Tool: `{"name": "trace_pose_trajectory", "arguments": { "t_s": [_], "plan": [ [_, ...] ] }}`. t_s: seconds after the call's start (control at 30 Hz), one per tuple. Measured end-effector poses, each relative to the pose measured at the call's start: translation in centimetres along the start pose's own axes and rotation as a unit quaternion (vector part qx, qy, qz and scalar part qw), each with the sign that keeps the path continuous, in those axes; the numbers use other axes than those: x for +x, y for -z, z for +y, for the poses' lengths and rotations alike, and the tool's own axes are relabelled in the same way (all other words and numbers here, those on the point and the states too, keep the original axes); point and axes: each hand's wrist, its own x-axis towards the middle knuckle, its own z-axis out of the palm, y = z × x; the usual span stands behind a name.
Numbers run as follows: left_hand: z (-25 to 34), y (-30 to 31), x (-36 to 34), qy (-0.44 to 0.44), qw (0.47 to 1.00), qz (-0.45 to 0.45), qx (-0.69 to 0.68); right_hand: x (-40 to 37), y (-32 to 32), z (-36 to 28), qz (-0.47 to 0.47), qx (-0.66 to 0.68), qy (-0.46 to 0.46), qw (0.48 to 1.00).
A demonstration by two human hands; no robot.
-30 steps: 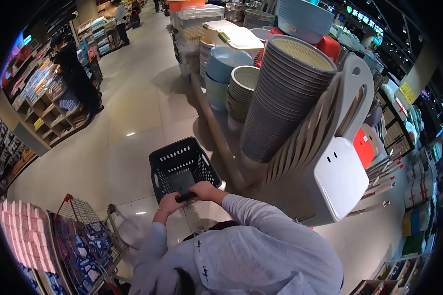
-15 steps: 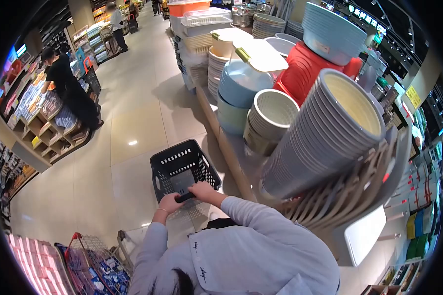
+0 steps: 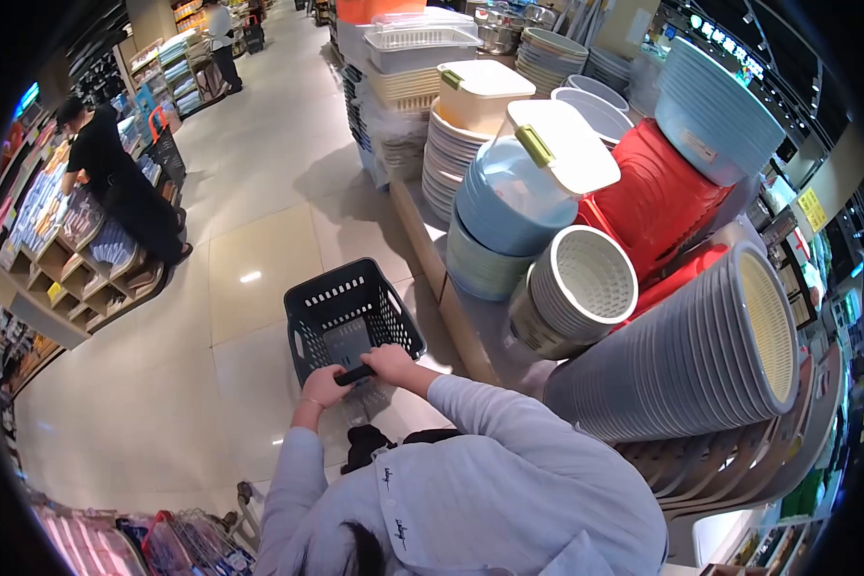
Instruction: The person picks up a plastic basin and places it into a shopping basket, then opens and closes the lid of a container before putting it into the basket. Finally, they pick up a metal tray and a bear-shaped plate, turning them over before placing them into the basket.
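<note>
Basin display point(image 3: 509, 206) nearer, hands point(image 3: 325, 386) point(image 3: 388, 363) still on handle point(image 3: 353, 375)

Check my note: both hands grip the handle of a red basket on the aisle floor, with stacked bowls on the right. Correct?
Not quite: the basket is black, not red. The head view shows the left hand and right hand gripping its handle, with stacked bowls on the right.

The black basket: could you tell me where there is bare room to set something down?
Inside the black basket, which looks empty, and the floor between it and the shelves on the left. The ledge on the right is crowded with stacked basins.
</note>
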Motion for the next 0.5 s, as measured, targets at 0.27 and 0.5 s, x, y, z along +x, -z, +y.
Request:
{"name": "trace_pose_trajectory", "arguments": {
  "t_s": [0.27, 0.5],
  "plan": [
    [-3.7, 6.1, 11.0, -0.065, 0.997, -0.028, 0.027, 10.6, 1.6, 4.1, 0.017, 0.0, -0.041, 0.999],
    [-5.3, 10.6, 19.9, -0.076, 0.992, -0.071, 0.073, 17.7, 3.2, 6.2, 0.035, -0.047, -0.133, 0.989]
  ]
}}
